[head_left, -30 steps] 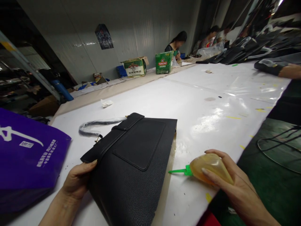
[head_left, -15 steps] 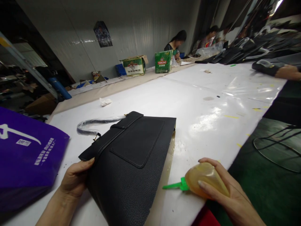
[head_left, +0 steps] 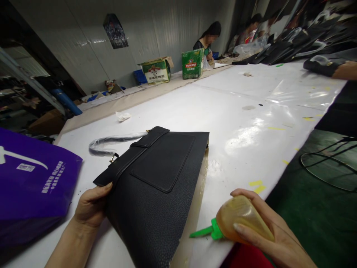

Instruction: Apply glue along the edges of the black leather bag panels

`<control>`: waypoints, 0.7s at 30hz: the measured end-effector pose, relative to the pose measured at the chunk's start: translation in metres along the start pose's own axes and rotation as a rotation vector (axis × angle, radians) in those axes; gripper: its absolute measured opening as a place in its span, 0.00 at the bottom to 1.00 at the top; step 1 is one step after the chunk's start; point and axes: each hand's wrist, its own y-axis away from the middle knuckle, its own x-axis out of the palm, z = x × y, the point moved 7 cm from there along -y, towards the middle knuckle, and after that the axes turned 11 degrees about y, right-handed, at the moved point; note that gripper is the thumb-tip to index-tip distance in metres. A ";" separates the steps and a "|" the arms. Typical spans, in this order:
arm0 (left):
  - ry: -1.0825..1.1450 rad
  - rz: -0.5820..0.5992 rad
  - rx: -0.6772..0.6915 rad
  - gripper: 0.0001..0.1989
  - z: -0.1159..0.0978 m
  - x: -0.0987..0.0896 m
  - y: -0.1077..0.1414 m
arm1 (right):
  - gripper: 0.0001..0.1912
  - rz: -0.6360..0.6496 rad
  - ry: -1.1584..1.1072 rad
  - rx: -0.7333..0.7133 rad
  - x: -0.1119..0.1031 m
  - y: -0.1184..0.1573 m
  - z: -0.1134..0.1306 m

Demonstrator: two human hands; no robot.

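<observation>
A black leather bag lies slanted on the white table, its plastic-wrapped handle pointing away to the left. My left hand grips the bag's left edge, thumb on top. In my right hand is a squeeze bottle of amber liquid, held between thumb and fingers. Its green nozzle points left, close beside the pale, glossy open edge along the bag's right side. Whether the tip touches that edge I cannot tell.
A purple bag stands at the left on the white table. Green boxes sit along the back. Behind them a person bends forward. Black bags are piled at the far right, near another person's hand.
The bottle in my right hand has moved slightly down and left, its nozzle tip now lower along the bag's edge. The camera view has shifted a little. My left hand keeps its hold.
</observation>
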 end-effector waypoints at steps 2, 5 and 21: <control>0.007 0.013 0.009 0.10 0.000 0.002 0.000 | 0.28 -0.065 0.060 -0.022 -0.007 -0.002 0.001; -0.003 0.057 0.044 0.10 0.000 0.003 -0.001 | 0.28 -0.114 0.116 -0.045 -0.014 -0.004 -0.002; -0.072 0.298 0.084 0.08 0.003 0.002 -0.014 | 0.28 0.036 0.211 -0.083 0.008 0.021 -0.004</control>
